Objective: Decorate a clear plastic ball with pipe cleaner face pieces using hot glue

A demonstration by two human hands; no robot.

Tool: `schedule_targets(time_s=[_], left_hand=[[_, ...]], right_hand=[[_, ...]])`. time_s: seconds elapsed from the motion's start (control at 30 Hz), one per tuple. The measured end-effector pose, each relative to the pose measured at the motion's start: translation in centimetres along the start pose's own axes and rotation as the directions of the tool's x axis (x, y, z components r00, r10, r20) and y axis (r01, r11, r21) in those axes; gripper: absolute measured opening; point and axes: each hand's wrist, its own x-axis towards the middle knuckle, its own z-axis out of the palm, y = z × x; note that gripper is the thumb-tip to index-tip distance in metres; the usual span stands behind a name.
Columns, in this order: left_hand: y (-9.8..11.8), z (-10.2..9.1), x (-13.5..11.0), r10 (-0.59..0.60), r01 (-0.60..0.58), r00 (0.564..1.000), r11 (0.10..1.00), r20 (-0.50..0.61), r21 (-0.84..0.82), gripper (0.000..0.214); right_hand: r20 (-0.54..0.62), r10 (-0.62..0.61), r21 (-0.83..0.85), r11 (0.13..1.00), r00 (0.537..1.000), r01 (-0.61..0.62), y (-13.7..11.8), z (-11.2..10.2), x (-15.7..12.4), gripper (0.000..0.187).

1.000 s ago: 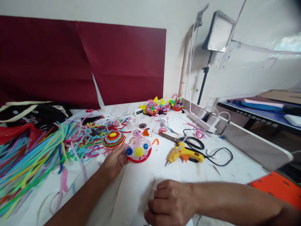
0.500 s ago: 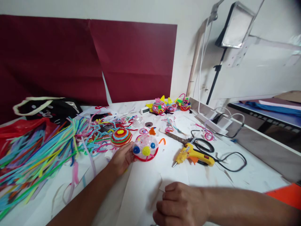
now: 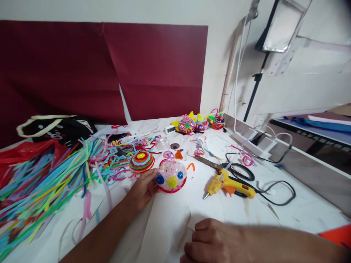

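Note:
My left hand (image 3: 144, 188) grips the left edge of a clear plastic dome (image 3: 170, 168) with a red rim, two blue domed eyes and a yellow round piece at its front. Just behind that hand lies a dome wound in coloured pipe cleaners (image 3: 141, 161). My right hand (image 3: 210, 243) is closed, knuckles up, low over the white paper; whatever its curled fingers may hold is hidden. An orange bent pipe-cleaner piece (image 3: 191, 166) lies right of the clear dome. Farther right, a yellow hot glue gun (image 3: 230, 185) rests beside black-handled scissors (image 3: 222, 167).
Loose pipe cleaners (image 3: 52, 182) cover the left side, near a black bag (image 3: 61, 129). Several finished fish-like ornaments (image 3: 187, 124) stand at the back. A power strip (image 3: 257, 146) with cables lines the right edge. A lamp (image 3: 282, 27) stands behind.
The view has shifted slightly, so most things sit a little lower and to the right. My left hand still holds the dome; my right hand stays closed.

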Motion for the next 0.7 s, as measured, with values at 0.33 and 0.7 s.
schedule_targets(time_s=[0.33, 0.7], left_hand=[[0.23, 0.40, -0.15, 0.006, -0.006, 1.000, 1.000, -0.001, -0.018, 0.003], [0.46, 0.53, -0.49, 0.006, -0.008, 0.999, 0.999, -0.038, -0.052, 0.004]], right_hand=[[0.004, -0.056, -0.034, 0.998, 0.998, 0.056, 0.31, 0.18, -0.22, 0.025], [-0.024, -0.111, -0.026, 0.994, 0.994, 0.110, 0.26, -0.02, -0.05, 0.033]])
